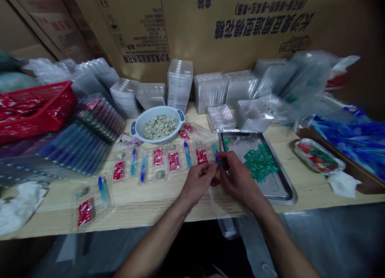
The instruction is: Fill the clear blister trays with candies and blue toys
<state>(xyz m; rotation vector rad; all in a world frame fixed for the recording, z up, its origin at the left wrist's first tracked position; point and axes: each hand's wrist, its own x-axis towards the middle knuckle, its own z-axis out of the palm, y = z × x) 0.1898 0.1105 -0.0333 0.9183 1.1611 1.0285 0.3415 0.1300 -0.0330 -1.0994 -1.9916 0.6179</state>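
A small blue-and-green item (pixel 217 158), too small to identify, was pinched at the fingertips of the right hand (pixel 240 177). It lay directly between that hand and the left hand (pixel 197 182), above the pale wooden table (pixel 54 218). Right hand closed in a pinch on the item. Left hand also closed, fingers curled toward the item and nearly meeting the right hand; contact with the item could not be determined. A clear plastic sheet (pixel 215 201) hung below the hands.

Just right of the right hand: a rectangular stainless-steel tray (pixel 284 187) holding a heap of green square sachets (pixel 260 161). Just ahead of the left hand: a row of clear plastic blister trays (pixel 174 161) on the table, containing red printed packets (pixel 201 156) and slim blue-and-clear implements (pixel 187 154). Farther ahead: a round white-and-blue plastic bowl (pixel 158 123) of small wrapped sachets (pixel 156 127). Beyond it, against a large tan cardboard box (pixel 264 29), stood stacks of clear plastic trays (pixel 179 85). Well left of the hands: a red plastic basket (pixel 39 109).
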